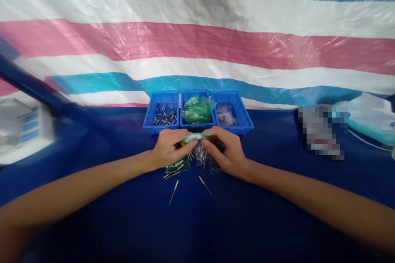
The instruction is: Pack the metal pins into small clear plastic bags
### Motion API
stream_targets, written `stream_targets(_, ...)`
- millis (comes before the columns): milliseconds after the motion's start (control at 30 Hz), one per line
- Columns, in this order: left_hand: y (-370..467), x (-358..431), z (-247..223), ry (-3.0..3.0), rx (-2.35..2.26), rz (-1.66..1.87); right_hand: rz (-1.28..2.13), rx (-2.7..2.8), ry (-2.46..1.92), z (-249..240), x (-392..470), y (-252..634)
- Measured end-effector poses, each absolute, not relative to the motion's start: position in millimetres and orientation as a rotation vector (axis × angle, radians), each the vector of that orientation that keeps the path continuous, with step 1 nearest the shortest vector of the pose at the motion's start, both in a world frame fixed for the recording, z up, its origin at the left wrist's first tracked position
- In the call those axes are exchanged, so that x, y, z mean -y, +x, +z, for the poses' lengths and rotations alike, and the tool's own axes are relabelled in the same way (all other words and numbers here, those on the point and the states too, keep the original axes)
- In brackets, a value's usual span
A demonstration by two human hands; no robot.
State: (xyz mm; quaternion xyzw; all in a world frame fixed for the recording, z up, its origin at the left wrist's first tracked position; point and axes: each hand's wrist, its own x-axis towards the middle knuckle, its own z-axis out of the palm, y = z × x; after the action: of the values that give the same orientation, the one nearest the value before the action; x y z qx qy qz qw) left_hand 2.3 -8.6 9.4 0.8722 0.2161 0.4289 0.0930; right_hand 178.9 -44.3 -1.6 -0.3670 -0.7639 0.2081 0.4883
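Observation:
A small clear and green plastic bag [198, 136] is pinched between my left hand [173, 146] and my right hand [227, 151], thumbs toward me. Beneath and between the hands lie clear bags [202, 156] and a dark green bag [185, 164] with rivets by it. Two loose metal rivets, one on the left [174, 192] and one on the right [205, 185], rest nearer to me on the blue table. Just behind the hands stand three blue bins: rivets in the left bin [148, 121], green bags in the middle bin [197, 125], clear bags in the right bin [243, 117].
A white device [37, 131] sits at the far left beside a dark slanting bar [37, 84]. On the right are a blurred-out item [321, 135] and a light blue and white object [367, 119]. Striped sheeting [197, 41] hangs behind the table [123, 213].

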Motion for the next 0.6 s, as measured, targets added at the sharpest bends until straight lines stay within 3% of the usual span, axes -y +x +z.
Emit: stream_targets(600, 0.8, 10.1, 10.7, 2.583, -0.688, 1.182, 0.519, 1.859, -0.879, -1.8, 42.1, 176.1)
